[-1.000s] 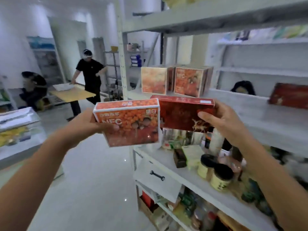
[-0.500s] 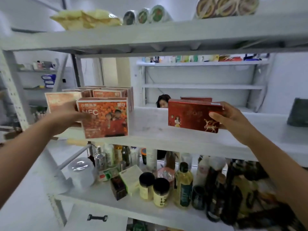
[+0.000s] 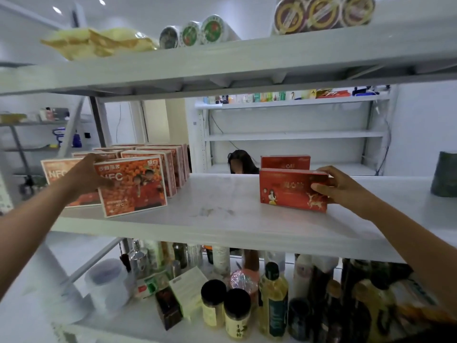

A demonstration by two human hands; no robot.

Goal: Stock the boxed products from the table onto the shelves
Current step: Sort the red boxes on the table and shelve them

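My left hand (image 3: 86,175) grips the left end of an orange NFC box (image 3: 134,185), which stands upright on the white middle shelf (image 3: 217,214) in front of a row of several matching orange boxes (image 3: 158,157). Another NFC box (image 3: 55,172) stands to its left, partly behind my arm. My right hand (image 3: 338,188) grips the right end of a red box with a deer print (image 3: 289,189), which stands on the same shelf. A second red box (image 3: 284,162) stands just behind it.
The top shelf (image 3: 247,58) holds yellow bags and round tins. The lower shelf (image 3: 138,323) is crowded with bottles, jars and small boxes. A dark object (image 3: 445,173) sits at the middle shelf's right end. A person's head (image 3: 241,162) shows behind the shelving.
Both hands moved forward and down, and the orange box and the red box went from held in the air to standing on the middle shelf. The camera came closer.
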